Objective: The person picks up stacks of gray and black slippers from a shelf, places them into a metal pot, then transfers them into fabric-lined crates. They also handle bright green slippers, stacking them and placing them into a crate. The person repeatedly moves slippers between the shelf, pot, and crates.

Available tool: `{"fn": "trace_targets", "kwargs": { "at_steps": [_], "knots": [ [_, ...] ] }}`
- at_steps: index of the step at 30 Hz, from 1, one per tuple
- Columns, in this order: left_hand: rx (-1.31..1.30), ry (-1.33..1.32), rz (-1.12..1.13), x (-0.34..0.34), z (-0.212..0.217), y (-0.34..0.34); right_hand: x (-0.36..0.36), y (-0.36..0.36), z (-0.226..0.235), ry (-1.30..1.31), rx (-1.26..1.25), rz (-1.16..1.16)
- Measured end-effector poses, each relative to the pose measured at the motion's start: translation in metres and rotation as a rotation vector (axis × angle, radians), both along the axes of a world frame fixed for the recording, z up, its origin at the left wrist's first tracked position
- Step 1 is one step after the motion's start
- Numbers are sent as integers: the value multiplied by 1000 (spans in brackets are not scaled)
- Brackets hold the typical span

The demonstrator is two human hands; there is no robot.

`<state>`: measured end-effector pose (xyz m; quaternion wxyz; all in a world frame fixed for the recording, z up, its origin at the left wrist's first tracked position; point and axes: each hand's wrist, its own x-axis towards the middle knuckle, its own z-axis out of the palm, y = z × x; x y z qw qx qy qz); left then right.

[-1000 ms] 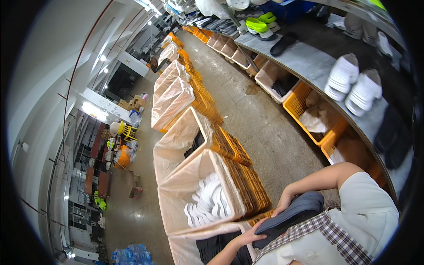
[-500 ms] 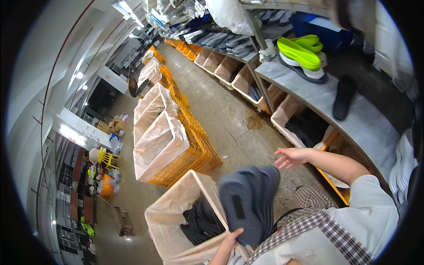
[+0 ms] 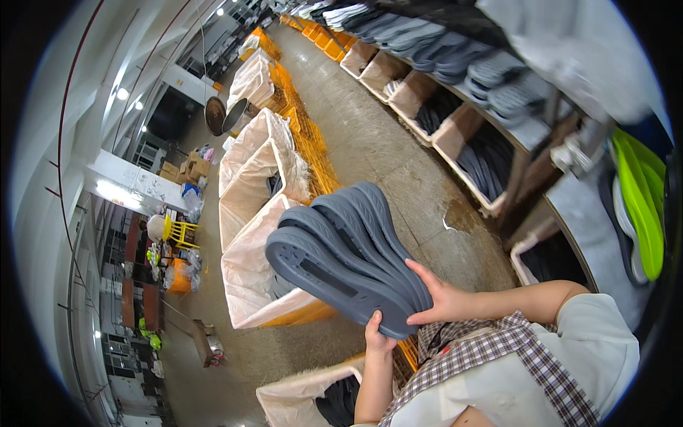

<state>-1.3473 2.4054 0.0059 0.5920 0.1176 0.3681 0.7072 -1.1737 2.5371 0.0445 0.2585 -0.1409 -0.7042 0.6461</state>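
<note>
Left hand (image 3: 380,338) pinched the near end of a fanned stack of grey soles (image 3: 334,260), thumb on the outermost sole's face. Right hand (image 3: 447,297) pressed the stack's right side, thumb and forefinger parted; its other fingers were mostly hidden. Stack tilted away ahead of the fingers, far ends spread. Beyond them and leftward stood a lined orange crate (image 3: 245,285). Below and left of the fingers, a second lined crate (image 3: 284,398) held black pieces (image 3: 340,401). Well to their right, a grey bench (image 3: 590,235) bore bright green soles (image 3: 642,196); farther ahead, rightward, lay rows of other soles (image 3: 448,57).
</note>
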Motion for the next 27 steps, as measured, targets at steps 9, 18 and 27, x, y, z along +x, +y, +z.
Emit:
{"fn": "trace_targets", "kwargs": {
  "at_steps": [9,18,27],
  "knots": [
    [-53,22,236,-210,-30,199,-232,205,-26,-63,-3,29],
    [17,-17,401,-447,-13,389,-424,430,-51,-142,-215,-9],
    [-169,645,924,-716,56,590,-544,722,-113,-479,34,-195]
  ]
}}
